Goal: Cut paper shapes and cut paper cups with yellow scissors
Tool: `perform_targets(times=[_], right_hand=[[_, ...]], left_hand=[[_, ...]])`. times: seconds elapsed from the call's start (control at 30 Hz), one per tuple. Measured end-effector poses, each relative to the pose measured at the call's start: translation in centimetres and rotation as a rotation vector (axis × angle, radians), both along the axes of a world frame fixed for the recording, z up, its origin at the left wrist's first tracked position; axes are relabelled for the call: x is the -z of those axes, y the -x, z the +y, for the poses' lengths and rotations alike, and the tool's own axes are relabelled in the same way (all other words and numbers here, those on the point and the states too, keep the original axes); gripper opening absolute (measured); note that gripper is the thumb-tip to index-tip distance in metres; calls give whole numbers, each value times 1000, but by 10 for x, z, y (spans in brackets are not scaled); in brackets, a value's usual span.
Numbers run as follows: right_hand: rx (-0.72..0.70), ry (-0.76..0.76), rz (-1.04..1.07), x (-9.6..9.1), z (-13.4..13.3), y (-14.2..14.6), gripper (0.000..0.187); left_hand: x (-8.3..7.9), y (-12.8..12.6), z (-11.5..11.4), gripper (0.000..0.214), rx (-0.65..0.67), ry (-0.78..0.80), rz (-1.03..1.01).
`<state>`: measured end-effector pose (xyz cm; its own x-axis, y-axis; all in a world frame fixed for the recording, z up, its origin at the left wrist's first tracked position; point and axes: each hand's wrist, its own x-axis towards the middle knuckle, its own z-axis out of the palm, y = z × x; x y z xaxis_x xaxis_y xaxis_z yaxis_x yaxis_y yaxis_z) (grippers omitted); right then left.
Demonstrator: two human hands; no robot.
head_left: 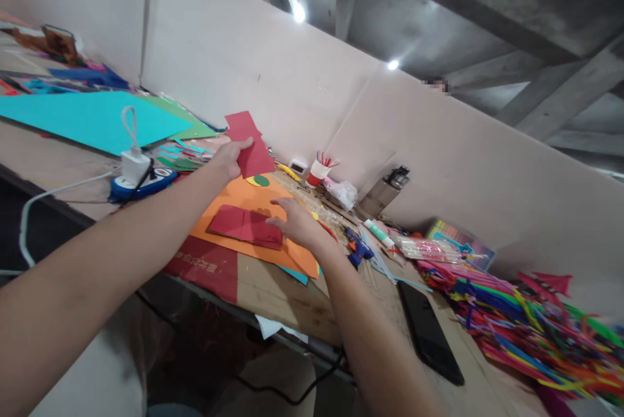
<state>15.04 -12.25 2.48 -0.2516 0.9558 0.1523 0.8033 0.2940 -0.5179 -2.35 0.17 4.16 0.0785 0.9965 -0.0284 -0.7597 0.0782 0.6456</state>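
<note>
Raised above the table, my left hand (pixel 231 158) pinches a red paper piece (pixel 254 151), thumb lying across its face. A folded-looking stack of red paper (pixel 244 225) rests on an orange sheet (pixel 292 258). Over that stack's right end is my right hand (pixel 295 222), fingers spread and curved, holding nothing; whether a fingertip touches the paper I cannot tell. Yellow and green paper rounds (pixel 261 180) lie on the orange sheet just below the held piece.
A blue glue gun (pixel 358 249), a glue stick (pixel 379 233), a black phone (pixel 429 329) and colourful pipe cleaners (pixel 531 319) lie to the right. Leftward are a turquoise sheet (pixel 88 119) and a power strip (pixel 146 183) with a white cable. A bottle (pixel 385 191) stands by the wall.
</note>
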Motion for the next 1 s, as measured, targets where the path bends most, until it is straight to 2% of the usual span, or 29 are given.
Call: perform_targets(times=[0.13, 0.27, 0.43, 0.5, 0.6, 0.7, 0.8, 1.0], right_hand=[[-109, 201, -173, -4, 19, 22, 62], [-191, 267, -427, -8, 39, 35, 69], [-156, 385, -558, -13, 53, 39, 85], [-168, 439, -566, -13, 55, 35, 83], [-195, 535, -531, -15, 54, 26, 71], [-126, 520, -415, -16, 45, 17, 56], [53, 381, -172, -12, 31, 8, 47], [348, 101, 727, 15, 17, -19, 41]], left_hand=[[1, 0, 2, 7, 17, 3, -31], [1, 2, 4, 5, 9, -12, -74], [2, 4, 8, 5, 15, -21, -113], [2, 4, 10, 4, 0, 3, -115], [2, 5, 13, 2, -21, 15, -118], [1, 5, 13, 3, -12, -6, -125], [-1, 4, 9, 4, 8, -31, -118], [-1, -8, -4, 10, 94, -73, -30]])
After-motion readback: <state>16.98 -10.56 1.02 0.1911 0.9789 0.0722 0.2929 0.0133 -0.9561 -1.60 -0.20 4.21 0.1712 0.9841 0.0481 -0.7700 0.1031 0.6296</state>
